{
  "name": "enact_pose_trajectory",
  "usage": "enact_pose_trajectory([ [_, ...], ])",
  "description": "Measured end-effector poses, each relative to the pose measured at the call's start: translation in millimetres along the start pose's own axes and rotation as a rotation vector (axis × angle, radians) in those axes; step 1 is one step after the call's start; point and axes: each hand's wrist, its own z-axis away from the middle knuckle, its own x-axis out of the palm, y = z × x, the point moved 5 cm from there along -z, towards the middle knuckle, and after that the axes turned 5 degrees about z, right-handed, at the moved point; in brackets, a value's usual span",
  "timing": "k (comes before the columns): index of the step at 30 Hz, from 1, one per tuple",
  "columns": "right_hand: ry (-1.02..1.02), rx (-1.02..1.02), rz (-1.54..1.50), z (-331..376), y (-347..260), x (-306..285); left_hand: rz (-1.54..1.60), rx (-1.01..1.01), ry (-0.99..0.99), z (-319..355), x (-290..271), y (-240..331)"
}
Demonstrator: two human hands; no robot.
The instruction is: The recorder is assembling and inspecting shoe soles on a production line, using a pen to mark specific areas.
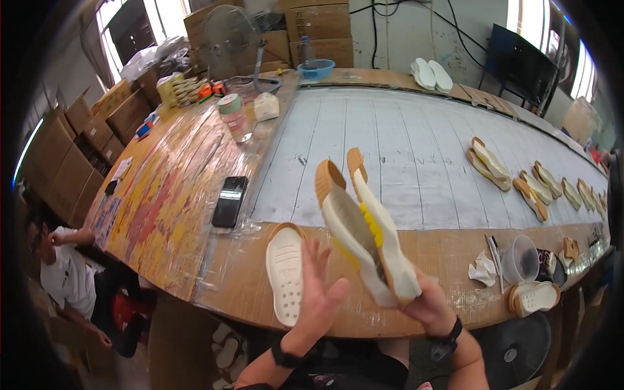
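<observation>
My right hand [430, 304] grips a pair of shoe soles [364, 227] by their lower ends and holds them upright above the table's front edge. The soles are white with tan rims and a yellow strip between them. Just left of them my left hand [316, 286] is raised with its fingers apart and holds nothing. Under the left hand a single white sole [285, 273] with a tan rim lies flat on the wooden table [227, 286]. Both wrists wear black bands.
A black phone [229, 201] lies left of the grey work mat [403, 149]. More soles [520, 179] line the right side. A clear cup [520, 259], crumpled paper and stacked soles [534, 298] sit at front right. A person [71, 273] sits at the lower left. Cartons, a fan and a blue bowl stand at the back.
</observation>
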Motion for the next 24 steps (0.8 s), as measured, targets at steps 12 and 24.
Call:
enact_pose_trajectory([
  [12, 0.145, -0.05, 0.143, 37.7, 65.9, 29.2, 0.204, -0.02, -0.107, 35.8, 0.5, 3.5],
  [24, 0.246, -0.477, 0.64, 29.8, 52.4, 23.2, 0.083, -0.247, -0.237, 50.4, 6.5, -3.5],
])
